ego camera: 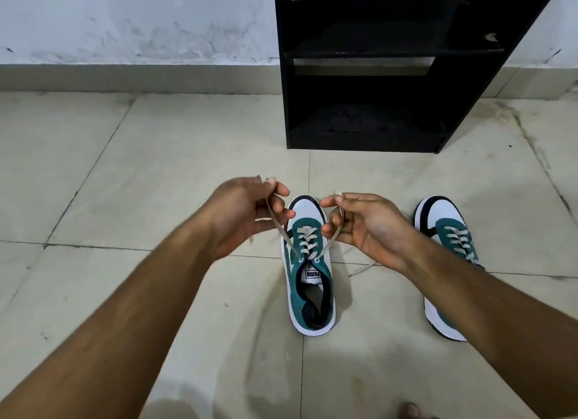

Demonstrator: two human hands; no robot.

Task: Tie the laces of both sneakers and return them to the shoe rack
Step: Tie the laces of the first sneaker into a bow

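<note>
Two teal-and-white sneakers stand on the tiled floor, toes pointing away from me. The left sneaker (309, 271) is in the middle, its grey laces pulled up and apart. My left hand (247, 215) pinches the left lace end (276, 218) above the shoe's left side. My right hand (366, 224) pinches the right lace end (334, 234) above its right side. The right sneaker (447, 231) sits further right, partly hidden by my right forearm, with a loose lace (362, 268) trailing on the floor.
A black shoe rack (369, 74) with shelves stands against the white wall just beyond the sneakers. Beige floor tiles (125, 168) spread to the left and in front. A toe shows at the bottom edge (413, 411).
</note>
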